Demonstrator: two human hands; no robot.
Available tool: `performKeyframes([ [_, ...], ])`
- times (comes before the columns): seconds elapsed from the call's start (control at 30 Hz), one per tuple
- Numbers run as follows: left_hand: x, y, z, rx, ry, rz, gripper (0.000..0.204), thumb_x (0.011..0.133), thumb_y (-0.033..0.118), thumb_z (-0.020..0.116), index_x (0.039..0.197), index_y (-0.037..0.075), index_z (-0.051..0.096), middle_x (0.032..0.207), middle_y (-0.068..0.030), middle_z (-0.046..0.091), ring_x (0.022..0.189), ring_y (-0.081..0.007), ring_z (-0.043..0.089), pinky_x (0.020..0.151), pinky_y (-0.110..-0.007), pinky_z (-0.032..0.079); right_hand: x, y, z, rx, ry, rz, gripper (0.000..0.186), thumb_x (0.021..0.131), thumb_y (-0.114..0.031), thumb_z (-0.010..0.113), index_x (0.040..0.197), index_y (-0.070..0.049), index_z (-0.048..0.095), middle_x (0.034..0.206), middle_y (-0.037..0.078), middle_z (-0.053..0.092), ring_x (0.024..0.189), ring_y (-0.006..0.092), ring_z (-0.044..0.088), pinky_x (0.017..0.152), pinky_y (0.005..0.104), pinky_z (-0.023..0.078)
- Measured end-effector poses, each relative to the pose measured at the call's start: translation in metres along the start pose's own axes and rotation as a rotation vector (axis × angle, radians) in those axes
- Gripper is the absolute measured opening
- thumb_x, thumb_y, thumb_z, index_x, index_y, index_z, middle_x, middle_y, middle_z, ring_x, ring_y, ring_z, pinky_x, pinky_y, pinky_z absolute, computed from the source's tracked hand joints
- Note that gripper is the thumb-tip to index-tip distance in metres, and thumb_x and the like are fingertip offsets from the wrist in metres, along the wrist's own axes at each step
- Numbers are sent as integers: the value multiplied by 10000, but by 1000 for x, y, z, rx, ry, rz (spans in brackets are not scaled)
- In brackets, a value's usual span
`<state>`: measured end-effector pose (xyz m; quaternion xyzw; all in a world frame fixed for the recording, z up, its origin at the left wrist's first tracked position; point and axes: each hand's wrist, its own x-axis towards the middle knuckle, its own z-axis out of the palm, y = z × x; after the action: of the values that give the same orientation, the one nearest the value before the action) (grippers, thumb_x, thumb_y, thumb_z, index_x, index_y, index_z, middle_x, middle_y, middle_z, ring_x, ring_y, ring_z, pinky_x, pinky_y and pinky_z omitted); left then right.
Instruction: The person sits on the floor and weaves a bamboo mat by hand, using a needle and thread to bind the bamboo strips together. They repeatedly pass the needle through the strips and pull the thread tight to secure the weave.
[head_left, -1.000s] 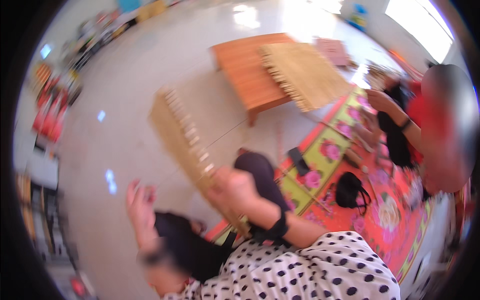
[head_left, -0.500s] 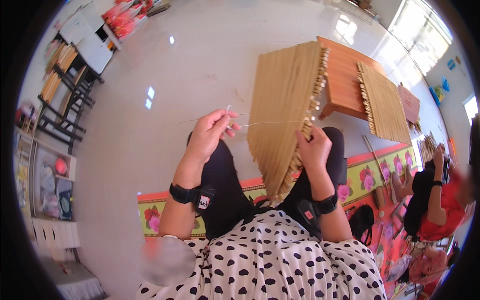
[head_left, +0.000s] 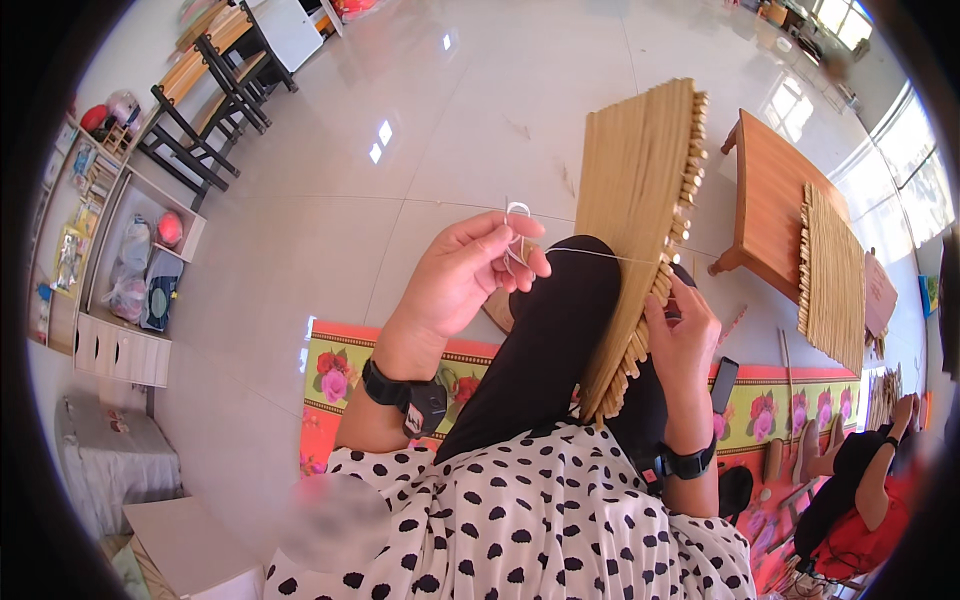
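My left hand (head_left: pixel 480 262) is raised over my left thigh (head_left: pixel 525 370), fingers closed on looped white thread (head_left: pixel 517 208), which stretches rightward to the edge of a panel of bundled tan stalks (head_left: pixel 630 150). My right hand (head_left: pixel 675 325) grips that panel by its bumpy edge of stalk ends, low down near my knee. The panel stands on a slant between my legs, its long face turned to the left. Dark straps with small devices sit on both my wrists.
A low wooden table (head_left: pixel 775 170) at right has a second stalk panel (head_left: pixel 830 280) leaning on it. A co-worker in red (head_left: pixel 865 520) sits at lower right on the floral mat (head_left: pixel 760 405), near a phone (head_left: pixel 723 385). Chairs (head_left: pixel 220 105) and shelving (head_left: pixel 125 250) line the left wall.
The view has turned, shifting the room rightward. My left hand has risen with the thread drawn across to the panel; the panel now stands more upright in my right hand.
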<state>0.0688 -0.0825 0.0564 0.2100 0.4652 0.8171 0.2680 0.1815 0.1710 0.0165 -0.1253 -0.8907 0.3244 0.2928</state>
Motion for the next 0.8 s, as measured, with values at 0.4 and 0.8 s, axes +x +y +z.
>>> performKeyframes([
  [0.4,10,8,65,265,-337,-237,270,1029,209,499,949,-3,644,792,-62,667,695,-111,631,639,-232,492,18,-61,-25,1046,-425,71,185,933,-69,659,1076,47,681,951,90,695,871,98,641,702,239,540],
  [0.8,20,-19,76,194,-60,-51,147,1012,174,528,1087,49,549,917,-79,663,785,-103,621,682,-241,485,11,-42,-36,883,-318,166,89,939,-46,655,963,26,701,761,4,660,627,33,571,549,195,464],
])
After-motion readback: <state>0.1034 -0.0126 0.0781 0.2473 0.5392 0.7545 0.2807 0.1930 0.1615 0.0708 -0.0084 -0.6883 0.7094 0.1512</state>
